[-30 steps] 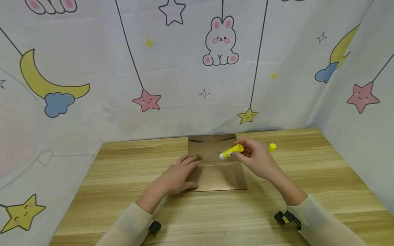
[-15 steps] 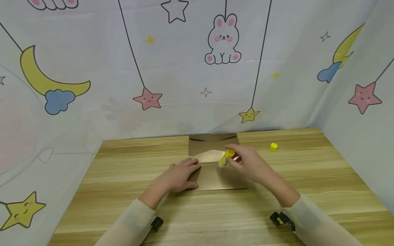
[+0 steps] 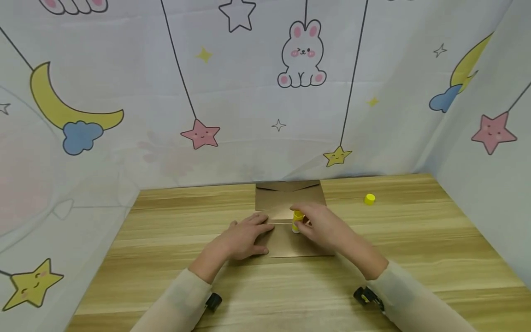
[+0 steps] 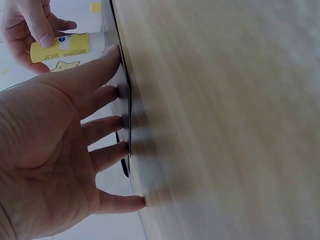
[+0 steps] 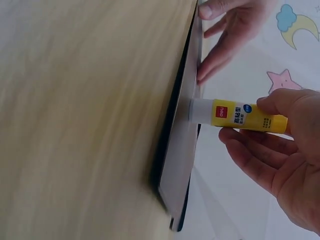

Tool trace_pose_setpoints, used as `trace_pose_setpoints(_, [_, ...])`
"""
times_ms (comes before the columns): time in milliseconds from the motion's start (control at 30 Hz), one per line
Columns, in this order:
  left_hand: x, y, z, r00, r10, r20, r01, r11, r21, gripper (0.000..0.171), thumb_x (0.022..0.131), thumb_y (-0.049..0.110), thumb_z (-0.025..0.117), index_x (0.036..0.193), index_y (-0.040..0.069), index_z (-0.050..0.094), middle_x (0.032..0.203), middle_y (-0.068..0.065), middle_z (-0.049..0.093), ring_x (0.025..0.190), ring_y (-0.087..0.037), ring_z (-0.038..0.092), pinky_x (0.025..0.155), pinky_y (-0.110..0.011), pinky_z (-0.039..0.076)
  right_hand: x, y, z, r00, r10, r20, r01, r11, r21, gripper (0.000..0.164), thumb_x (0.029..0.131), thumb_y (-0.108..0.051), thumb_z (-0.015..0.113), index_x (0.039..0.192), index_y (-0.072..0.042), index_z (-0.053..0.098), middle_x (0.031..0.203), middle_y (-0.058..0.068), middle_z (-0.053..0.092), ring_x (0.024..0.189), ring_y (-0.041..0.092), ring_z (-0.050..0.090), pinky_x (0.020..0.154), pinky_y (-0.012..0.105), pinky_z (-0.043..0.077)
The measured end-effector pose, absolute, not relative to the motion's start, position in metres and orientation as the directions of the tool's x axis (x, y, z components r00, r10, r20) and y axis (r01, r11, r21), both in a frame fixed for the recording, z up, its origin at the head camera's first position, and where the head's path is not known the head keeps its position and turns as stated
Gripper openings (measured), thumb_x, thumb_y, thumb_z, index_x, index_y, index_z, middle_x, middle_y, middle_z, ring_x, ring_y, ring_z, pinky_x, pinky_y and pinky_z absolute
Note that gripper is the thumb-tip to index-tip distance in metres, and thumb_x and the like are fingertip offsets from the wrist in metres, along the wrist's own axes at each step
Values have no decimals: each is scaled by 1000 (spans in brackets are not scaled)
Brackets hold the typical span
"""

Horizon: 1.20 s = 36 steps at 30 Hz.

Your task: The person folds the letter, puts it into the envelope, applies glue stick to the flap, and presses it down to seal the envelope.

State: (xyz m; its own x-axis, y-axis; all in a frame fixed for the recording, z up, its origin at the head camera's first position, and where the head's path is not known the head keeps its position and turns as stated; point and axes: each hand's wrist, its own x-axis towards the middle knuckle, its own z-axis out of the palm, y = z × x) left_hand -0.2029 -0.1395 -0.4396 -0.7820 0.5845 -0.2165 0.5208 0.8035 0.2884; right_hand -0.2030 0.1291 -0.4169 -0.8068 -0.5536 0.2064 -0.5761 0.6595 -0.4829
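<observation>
A brown envelope (image 3: pixel 307 246) lies flat on the wooden table. My left hand (image 3: pixel 244 237) rests with spread fingers on its left side; in the left wrist view the little finger touches the table. In my right hand (image 3: pixel 325 226) I hold a yellow glue stick (image 5: pixel 250 116) between thumb and fingers. It stands nearly upright, its white end down and touching the envelope. A paler flap (image 3: pixel 282 214) extends behind the envelope's fold, partly covered by my right hand.
A second brown envelope (image 3: pixel 290 198) lies just behind, near the table's back edge. The yellow cap (image 3: pixel 369 199) stands at the back right. A white curtain (image 3: pixel 244 92) with printed bunnies, moons and stars hangs behind the table (image 3: pixel 265 295).
My right hand has moved left and toward me, bringing the glue stick from tilted in the air to upright on the near envelope. My left hand stays in place.
</observation>
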Motion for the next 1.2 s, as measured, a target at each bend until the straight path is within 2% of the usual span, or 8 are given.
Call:
trace_pose_setpoints(200, [-203, -140, -439, -779, 588, -216, 525, 801, 288, 66, 103, 44, 71, 160, 21, 50, 172, -7, 32, 160, -32, 23, 113, -77, 31, -204, 107, -420, -788, -583, 199, -597, 642, -481, 40, 102, -10, 71, 141, -1, 64, 131, 14, 70, 100, 18, 72, 85, 36, 60])
trace_pose_setpoints(500, [-205, -139, -438, -783, 578, -231, 508, 808, 299, 67, 102, 43, 73, 161, 23, 48, 173, -5, 30, 160, -30, 22, 113, -78, 31, -206, 85, -420, -771, -606, 196, -625, 660, -416, 42, 104, -15, 70, 143, -1, 62, 136, 13, 68, 117, 25, 68, 97, 42, 58])
trace_pose_setpoints(767, [-203, -140, -436, -782, 582, -223, 509, 803, 312, 67, 102, 43, 73, 160, 21, 50, 171, -8, 32, 160, -32, 23, 113, -78, 31, -203, 101, -413, -800, -574, 177, -593, 709, -381, 44, 101, -12, 74, 142, -2, 63, 125, 9, 72, 99, 19, 69, 86, 39, 59])
trace_pose_setpoints(900, [-202, -140, -436, -782, 581, -224, 505, 802, 318, 68, 102, 42, 73, 161, 20, 49, 171, -9, 32, 160, -32, 23, 113, -78, 31, -203, 118, -413, -816, -555, 162, -571, 729, -378, 46, 100, -11, 74, 144, 0, 62, 129, 12, 71, 98, 19, 70, 85, 39, 60])
trace_pose_setpoints(1100, [-203, -139, -437, -780, 587, -216, 510, 798, 322, 67, 102, 42, 73, 161, 21, 49, 171, -8, 32, 159, -33, 24, 113, -78, 31, -201, 138, -411, -835, -526, 163, -544, 745, -385, 44, 100, -10, 74, 142, 1, 63, 123, 11, 73, 95, 17, 70, 82, 37, 60])
trace_pose_setpoints(1200, [-203, -139, -438, -780, 588, -214, 512, 797, 322, 67, 102, 41, 74, 161, 22, 49, 171, -8, 33, 159, -32, 24, 113, -78, 30, -200, 140, -410, -833, -529, 163, -547, 743, -386, 44, 100, -10, 73, 141, 1, 63, 127, 13, 72, 97, 18, 70, 84, 37, 60])
